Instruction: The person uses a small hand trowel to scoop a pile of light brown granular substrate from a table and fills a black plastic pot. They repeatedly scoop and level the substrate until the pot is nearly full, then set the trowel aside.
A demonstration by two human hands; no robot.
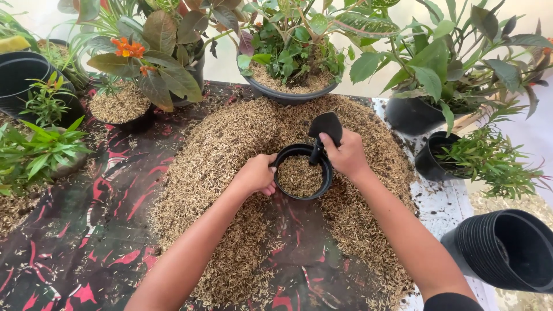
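Along the left edge of the bench (86,242), which is covered with a dark sheet patterned in red, stand an empty black pot (20,78) and a small leafy green plant (40,150). Toward the far left corner a pot topped with husks (120,105) sits beside an orange-flowered plant (152,52).

A broad heap of pale husks (230,144) spreads over the middle of the bench. The left hand (256,174) curls around the left rim of a small black pot (301,173), fingers closed on it, steadying it upright in the heap. The pot is about half full of husks.

The right hand (347,154) is closed in a fist around the handle of a black scoop (324,131), whose handle crosses the pot's far right rim while its blade points up and away.

At the far edge, behind the heap, a wide bowl-shaped planter (288,86) holds mixed foliage. Toward the right edge stand a large-leaved potted plant (432,75) and a smaller pot with a feathery green plant (461,155). At the near right corner a stack of black pots (507,253) lies on its side.
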